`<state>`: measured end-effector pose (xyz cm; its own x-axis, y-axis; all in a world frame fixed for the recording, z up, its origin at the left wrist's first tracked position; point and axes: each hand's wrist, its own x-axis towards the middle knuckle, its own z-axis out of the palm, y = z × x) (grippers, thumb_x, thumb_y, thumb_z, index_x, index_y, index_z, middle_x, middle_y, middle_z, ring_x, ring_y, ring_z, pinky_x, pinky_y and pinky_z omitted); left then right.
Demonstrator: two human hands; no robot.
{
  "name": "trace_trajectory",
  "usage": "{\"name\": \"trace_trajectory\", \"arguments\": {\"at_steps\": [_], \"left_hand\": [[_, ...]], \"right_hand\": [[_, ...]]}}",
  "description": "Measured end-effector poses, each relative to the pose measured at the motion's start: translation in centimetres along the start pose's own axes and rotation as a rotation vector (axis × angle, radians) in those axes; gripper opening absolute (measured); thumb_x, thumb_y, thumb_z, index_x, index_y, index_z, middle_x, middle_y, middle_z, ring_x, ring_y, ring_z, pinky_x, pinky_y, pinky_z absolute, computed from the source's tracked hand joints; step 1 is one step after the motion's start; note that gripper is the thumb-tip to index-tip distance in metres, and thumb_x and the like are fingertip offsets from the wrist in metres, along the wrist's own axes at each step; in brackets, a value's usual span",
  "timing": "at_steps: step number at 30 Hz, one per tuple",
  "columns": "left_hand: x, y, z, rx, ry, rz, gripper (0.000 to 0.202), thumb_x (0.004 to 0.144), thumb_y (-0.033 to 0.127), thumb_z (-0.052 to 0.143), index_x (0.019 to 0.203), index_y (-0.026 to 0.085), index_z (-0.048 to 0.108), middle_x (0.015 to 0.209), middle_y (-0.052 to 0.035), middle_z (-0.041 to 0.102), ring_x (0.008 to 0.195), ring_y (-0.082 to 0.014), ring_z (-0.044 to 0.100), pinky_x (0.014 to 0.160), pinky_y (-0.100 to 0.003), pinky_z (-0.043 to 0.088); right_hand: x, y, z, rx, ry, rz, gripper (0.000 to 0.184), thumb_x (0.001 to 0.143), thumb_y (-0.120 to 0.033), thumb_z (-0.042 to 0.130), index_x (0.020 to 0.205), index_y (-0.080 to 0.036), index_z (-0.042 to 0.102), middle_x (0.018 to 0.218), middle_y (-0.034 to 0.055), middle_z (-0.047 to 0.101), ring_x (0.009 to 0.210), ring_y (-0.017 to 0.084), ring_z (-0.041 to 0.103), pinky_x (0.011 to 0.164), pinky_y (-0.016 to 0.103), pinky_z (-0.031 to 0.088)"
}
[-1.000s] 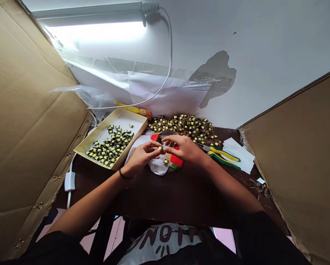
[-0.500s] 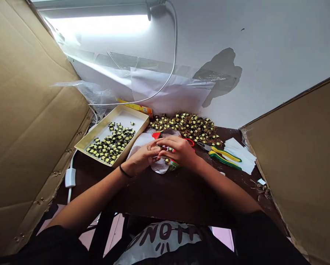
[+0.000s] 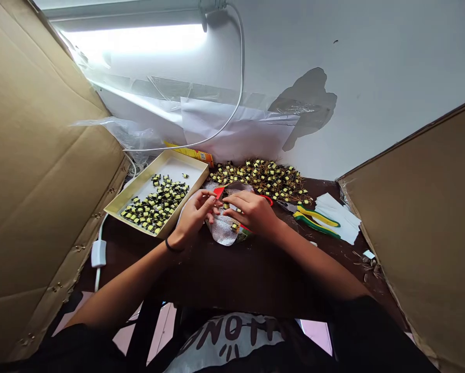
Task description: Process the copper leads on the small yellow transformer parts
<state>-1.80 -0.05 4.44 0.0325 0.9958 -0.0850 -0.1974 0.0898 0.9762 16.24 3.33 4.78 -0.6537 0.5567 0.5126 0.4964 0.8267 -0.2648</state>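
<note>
My left hand point(image 3: 194, 214) and my right hand point(image 3: 251, 211) meet over a silvery bubble-wrap pouch point(image 3: 224, 232) with a red edge on the dark table point(image 3: 232, 269). Between the right fingertips sits a small yellow-and-black component point(image 3: 226, 205); the fingers pinch it. The left fingers curl beside it, close to the same part, and I cannot make out if they hold anything. A cream tray point(image 3: 139, 187) with several such components lies to the left. A heap of components with copper wires point(image 3: 263, 178) lies behind the hands.
Yellow-and-green pliers point(image 3: 316, 220) rest right of my right hand, beside white paper slips point(image 3: 343, 217). Cardboard walls point(image 3: 41, 171) stand on both sides. A white cable with a switch point(image 3: 98, 254) hangs at the table's left edge. Plastic sheets lean on the back wall.
My left hand has drawn slightly left, away from my right hand. The right hand still pinches the small component over the pouch. The view shifted a little.
</note>
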Motion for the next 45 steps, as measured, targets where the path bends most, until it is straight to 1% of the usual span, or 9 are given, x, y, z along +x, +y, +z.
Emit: {"name": "trace_trajectory", "arguments": {"at_steps": [5, 14, 18, 21, 27, 33, 38, 42, 45], "left_hand": [[-0.1, -0.1, 0.0, 0.234, -0.107, 0.012, 0.039, 0.076, 0.054, 0.066, 0.077, 0.016, 0.057, 0.059, 0.0034, 0.056, 0.042, -0.007, 0.045, 0.043, -0.021, 0.035], [0.0, -0.8, -0.1, 0.393, -0.115, 0.088, 0.037, 0.083, 0.052, 0.056, 0.073, 0.016, 0.057, 0.053, 0.0039, 0.046, 0.045, -0.0089, 0.039, 0.043, -0.023, 0.031], [-0.1, -0.9, -0.1, 0.685, -0.011, 0.329, 0.026, 0.087, 0.037, 0.053, 0.076, 0.015, 0.061, 0.063, -0.0004, 0.056, 0.056, -0.0117, 0.047, 0.054, -0.024, 0.037], [-0.3, -0.9, 0.0, 0.857, 0.019, 0.523, 0.024, 0.087, 0.03, 0.053, 0.068, 0.016, 0.057, 0.062, 0.0001, 0.054, 0.056, -0.0111, 0.045, 0.056, -0.024, 0.036], [-0.2, -0.8, -0.3, 0.917, -0.024, 0.629, 0.029, 0.088, 0.026, 0.053, 0.06, 0.017, 0.048, 0.055, 0.0034, 0.044, 0.05, -0.009, 0.034, 0.051, -0.023, 0.03], [-0.1, -1.0, -0.4, 0.815, -0.007, 0.575, 0.032, 0.086, 0.03, 0.053, 0.057, 0.017, 0.048, 0.051, 0.0038, 0.042, 0.05, -0.0088, 0.034, 0.049, -0.023, 0.029], [-0.3, -1.1, -0.4, 0.733, 0.014, 0.455, 0.03, 0.085, 0.032, 0.052, 0.059, 0.017, 0.054, 0.056, 0.0017, 0.048, 0.053, -0.0103, 0.039, 0.053, -0.024, 0.033], [0.0, -0.9, -0.6, 0.504, 0.028, 0.286, 0.031, 0.086, 0.043, 0.053, 0.07, 0.017, 0.058, 0.063, 0.0005, 0.054, 0.055, -0.0112, 0.046, 0.053, -0.023, 0.038], [0.2, -0.6, -0.6, 0.269, -0.021, 0.172, 0.038, 0.079, 0.054, 0.062, 0.082, 0.016, 0.058, 0.075, -0.0009, 0.058, 0.058, -0.0113, 0.052, 0.054, -0.023, 0.044]], "right_hand": [[-0.1, -0.2, 0.4, 0.005, -0.021, 0.016, 0.029, 0.092, -0.036, 0.055, 0.108, -0.015, 0.066, 0.104, 0.0109, 0.072, 0.096, 0.022, 0.066, 0.081, 0.033, 0.052], [0.0, 0.2, 1.6, 0.214, 0.059, -0.001, 0.025, 0.092, -0.031, 0.056, 0.109, -0.016, 0.065, 0.103, 0.0108, 0.071, 0.095, 0.021, 0.065, 0.083, 0.034, 0.054], [-0.1, 0.4, 2.0, 0.205, 0.103, 0.006, 0.023, 0.093, -0.029, 0.053, 0.107, -0.015, 0.065, 0.1, 0.0106, 0.072, 0.094, 0.022, 0.066, 0.084, 0.036, 0.054], [-0.1, 0.3, 2.1, 0.203, 0.101, 0.016, 0.024, 0.094, -0.028, 0.051, 0.107, -0.014, 0.065, 0.098, 0.0113, 0.072, 0.093, 0.023, 0.066, 0.083, 0.037, 0.054], [-0.2, 0.0, 2.4, 0.256, 0.068, 0.058, 0.022, 0.094, -0.023, 0.05, 0.109, -0.016, 0.064, 0.099, 0.0106, 0.07, 0.095, 0.022, 0.065, 0.087, 0.038, 0.052], [-0.2, -0.3, 2.1, 0.216, 0.055, 0.096, 0.023, 0.094, -0.023, 0.049, 0.109, -0.016, 0.065, 0.1, 0.011, 0.07, 0.095, 0.023, 0.064, 0.084, 0.037, 0.051], [0.1, 0.1, 1.4, 0.234, 0.128, 0.185, 0.024, 0.094, -0.026, 0.049, 0.109, -0.017, 0.066, 0.102, 0.0101, 0.071, 0.098, 0.022, 0.063, 0.088, 0.036, 0.05], [0.3, 0.1, 1.0, 0.292, 0.109, 0.21, 0.023, 0.093, -0.032, 0.053, 0.109, -0.022, 0.067, 0.102, 0.0071, 0.071, 0.098, 0.022, 0.063, 0.091, 0.038, 0.048], [0.3, -0.4, 1.2, 0.319, 0.124, 0.184, 0.022, 0.09, -0.032, 0.057, 0.107, -0.023, 0.068, 0.103, 0.0068, 0.07, 0.1, 0.022, 0.061, 0.092, 0.04, 0.048]]}}
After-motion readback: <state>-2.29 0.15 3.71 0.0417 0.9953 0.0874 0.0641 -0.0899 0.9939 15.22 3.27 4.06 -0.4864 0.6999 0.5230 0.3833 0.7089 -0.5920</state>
